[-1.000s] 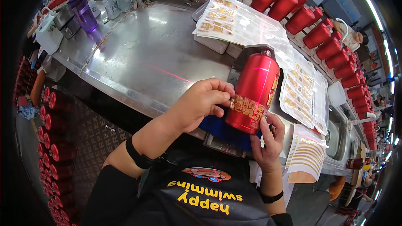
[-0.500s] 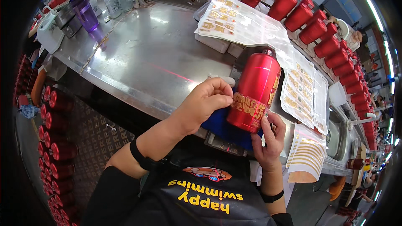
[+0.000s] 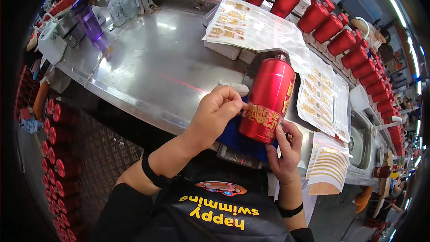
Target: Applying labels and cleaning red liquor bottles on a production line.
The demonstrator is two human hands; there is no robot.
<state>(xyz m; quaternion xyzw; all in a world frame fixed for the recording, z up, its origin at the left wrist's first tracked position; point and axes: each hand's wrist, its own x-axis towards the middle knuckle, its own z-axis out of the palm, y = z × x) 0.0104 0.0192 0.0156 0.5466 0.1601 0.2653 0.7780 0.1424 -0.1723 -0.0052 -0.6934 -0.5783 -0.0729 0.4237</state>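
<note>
A tall red metal bottle [image 3: 268, 96] stands tilted on a blue cloth [image 3: 237, 136] at the near edge of the steel table [image 3: 152, 67]. A gold sticker [image 3: 260, 115] wraps its lower part. My left hand [image 3: 217, 113] pinches the left end of that sticker against the bottle. My right hand [image 3: 284, 150] grips the bottle's base from below on the right, thumb on the sticker's edge.
Clear sheets of gold stickers [image 3: 244, 22] lie behind and right of the bottle [image 3: 320, 101], with more gold strips [image 3: 331, 166] at the right edge. Rows of red bottles [image 3: 345, 40] line the back and the left floor [image 3: 62, 152]. A purple cup [image 3: 89, 22] stands far left.
The bottle has tipped a little and my left hand has slid along the sticker, pressing its left end. My right hand stays at the base.
</note>
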